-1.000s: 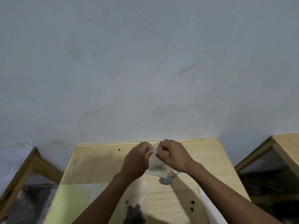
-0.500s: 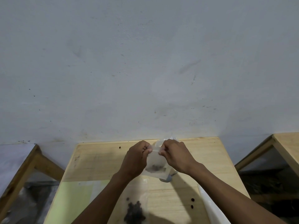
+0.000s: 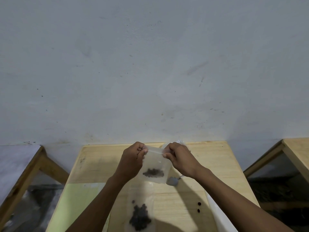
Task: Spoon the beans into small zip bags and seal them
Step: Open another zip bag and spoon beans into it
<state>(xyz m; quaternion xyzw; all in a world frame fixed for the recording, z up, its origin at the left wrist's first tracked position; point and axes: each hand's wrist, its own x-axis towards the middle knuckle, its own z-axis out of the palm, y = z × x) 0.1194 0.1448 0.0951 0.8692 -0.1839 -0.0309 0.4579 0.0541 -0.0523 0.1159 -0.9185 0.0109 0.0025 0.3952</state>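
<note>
Bag in hand: small clear plastic zip bag (image 3: 154,166), hanging just above the pale wooden bench (image 3: 209,164), with a dark clump of beans (image 3: 153,172) settled near its bottom.
Left grip: my left hand (image 3: 132,162) pinches the bag's top strip at its left end, fingers curled round it.
Right grip: my right hand (image 3: 179,159) pinches the same strip at the right end, thumb and fingertips closed on the plastic.
Step, as I judge it: sealing. I read the two pinches on the strip as pressing the zip closed along its length.
Done so far: this bag looks filled, and the metal spoon (image 3: 173,181) lies on the bench just behind the bag's lower right corner.
Left to do: finishing this seal, and more filling. A larger clear sheet or bag with a dark heap of beans (image 3: 139,216) lies on the bench nearer to me, and two loose dark beans (image 3: 199,206) sit apart to its right.
Hard to make out: whether the zip is already closed at any point; the strip is too faint to tell.
Cut off or hidden: the near heap runs off the bottom edge, my right forearm covers part of a white plastic sheet (image 3: 217,215), and no finished bags are in view.
</note>
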